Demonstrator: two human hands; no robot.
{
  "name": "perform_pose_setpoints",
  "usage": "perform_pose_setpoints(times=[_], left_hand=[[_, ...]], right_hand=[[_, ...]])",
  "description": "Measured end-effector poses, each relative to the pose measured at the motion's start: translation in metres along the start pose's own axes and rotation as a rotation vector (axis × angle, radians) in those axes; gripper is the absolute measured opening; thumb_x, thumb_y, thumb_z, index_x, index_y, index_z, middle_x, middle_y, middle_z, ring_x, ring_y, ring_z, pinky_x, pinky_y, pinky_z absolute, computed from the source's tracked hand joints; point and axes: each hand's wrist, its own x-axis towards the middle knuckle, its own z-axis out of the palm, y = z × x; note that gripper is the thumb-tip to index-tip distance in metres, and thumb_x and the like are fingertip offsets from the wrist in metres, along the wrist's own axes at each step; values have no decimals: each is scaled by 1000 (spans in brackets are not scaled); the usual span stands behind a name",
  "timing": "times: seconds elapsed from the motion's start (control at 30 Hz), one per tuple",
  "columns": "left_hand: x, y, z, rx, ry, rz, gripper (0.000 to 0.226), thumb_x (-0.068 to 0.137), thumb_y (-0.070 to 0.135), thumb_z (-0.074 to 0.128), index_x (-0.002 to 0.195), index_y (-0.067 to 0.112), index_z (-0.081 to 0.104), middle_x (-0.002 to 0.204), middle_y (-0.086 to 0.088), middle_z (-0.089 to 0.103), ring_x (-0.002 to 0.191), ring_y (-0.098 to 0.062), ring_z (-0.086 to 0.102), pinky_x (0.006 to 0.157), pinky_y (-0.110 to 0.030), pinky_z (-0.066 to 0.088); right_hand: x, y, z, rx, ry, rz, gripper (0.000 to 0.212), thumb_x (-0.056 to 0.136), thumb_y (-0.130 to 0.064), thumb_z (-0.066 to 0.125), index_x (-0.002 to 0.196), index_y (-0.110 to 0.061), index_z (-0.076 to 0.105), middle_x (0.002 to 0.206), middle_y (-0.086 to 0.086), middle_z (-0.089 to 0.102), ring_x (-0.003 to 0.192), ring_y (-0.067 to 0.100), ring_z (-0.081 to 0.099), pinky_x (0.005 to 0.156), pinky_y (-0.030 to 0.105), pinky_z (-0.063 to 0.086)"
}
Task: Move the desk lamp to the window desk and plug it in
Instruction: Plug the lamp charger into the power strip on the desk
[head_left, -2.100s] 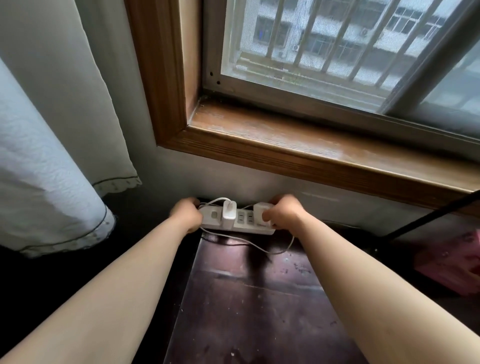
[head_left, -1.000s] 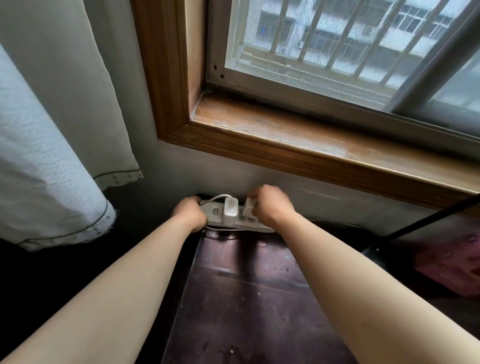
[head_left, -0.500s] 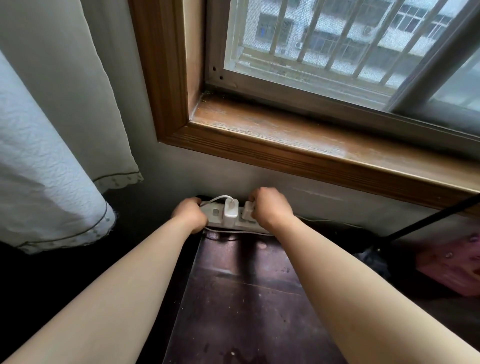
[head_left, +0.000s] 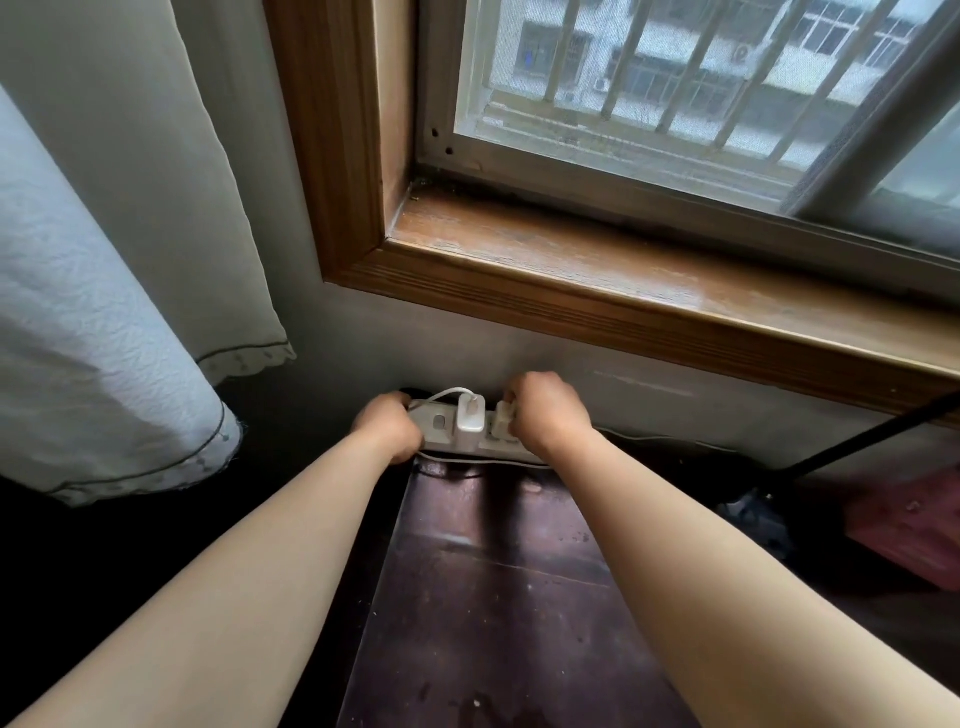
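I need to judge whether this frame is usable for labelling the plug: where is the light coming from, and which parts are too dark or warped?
Head view: daylight enters through the window, glaring on the sill; the power strip reads clearly, left of the desk sinks into black; wide-angle distortion bends the frame and stretches both forearms.

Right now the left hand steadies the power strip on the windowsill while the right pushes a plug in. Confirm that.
Not the windowsill. The head view shows the power strip below it, on the dark desk against the wall. The left hand steadies it; the right hand holds the plug.
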Motion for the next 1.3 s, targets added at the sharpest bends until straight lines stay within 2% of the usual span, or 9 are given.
perform_pose_setpoints(times=[0.37, 0.5, 0.6, 0.73, 0.97, 1.07, 1.3], left_hand=[[-1, 0, 1, 1, -4, 7, 54, 79, 9, 65, 132, 10, 54, 131, -12, 60, 118, -31, 59, 99, -34, 49], [-6, 6, 0, -26, 19, 27, 49, 77, 10, 65, 125, 11, 57, 125, -11, 63, 113, -32, 60, 94, -34, 50], [-11, 12, -2, -27, 42, 36, 46, 77, 11, 65, 122, 9, 57, 123, -12, 63, 113, -32, 60, 93, -33, 49], [-20, 23, -4, -28, 78, 54, 54, 80, 11, 64, 132, 10, 51, 133, -13, 57, 122, -33, 55, 98, -34, 45], [-49, 46, 3, -26, 163, 131, 66, 80, 18, 64, 141, 10, 41, 145, -12, 46, 135, -33, 43, 109, -44, 39], [-64, 54, 10, -31, 211, 180, 69, 81, 21, 63, 145, 14, 37, 147, -9, 44, 137, -31, 40, 110, -42, 38], [-112, 74, 40, -56, 208, 259, 72, 78, 17, 64, 145, 15, 37, 148, -9, 45, 137, -30, 39, 112, -40, 35]], right_hand=[[0, 1, -2, 32, 1, 17, 32, 81, -5, 60, 109, -15, 69, 114, 14, 69, 105, 35, 64, 82, 33, 50], [-7, 6, 1, 81, 12, 37, 37, 79, -10, 60, 114, -19, 66, 119, 11, 68, 109, 33, 63, 84, 32, 50], [-16, 11, 0, 191, 51, 105, 52, 73, -15, 67, 124, -17, 58, 124, 11, 65, 113, 32, 62, 90, 33, 51], [-31, 19, -9, 251, 85, 145, 67, 73, -15, 69, 135, -14, 44, 130, 16, 57, 118, 36, 57, 92, 36, 49], [-69, 45, -14, 294, 147, 233, 49, 79, -18, 68, 121, -5, 46, 127, 18, 54, 116, 37, 55, 87, 37, 47], [-88, 58, -16, 293, 155, 262, 51, 78, -21, 70, 120, -5, 46, 128, 18, 54, 119, 37, 53, 92, 39, 46], [-138, 99, -20, 298, 178, 310, 47, 80, -20, 68, 119, -4, 48, 127, 18, 56, 117, 37, 56, 90, 39, 47]])
